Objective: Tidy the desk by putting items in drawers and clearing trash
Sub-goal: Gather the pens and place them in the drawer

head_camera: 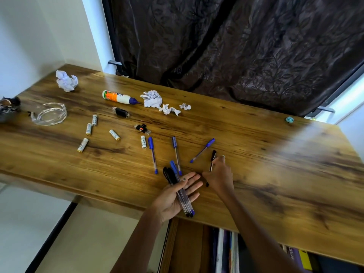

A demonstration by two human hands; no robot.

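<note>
Wooden desk (256, 154), near edge: my left hand (173, 196), fingers straight, carries pens (180, 191); my right hand (219, 177) pinches a black pen (213, 156).

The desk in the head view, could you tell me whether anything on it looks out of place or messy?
Yes. Crumpled paper lies at the far left corner and more crumpled scraps beside the glue bottle, which lies on its side. Five batteries are scattered loose, and three pens lie askew on the desk.
</note>
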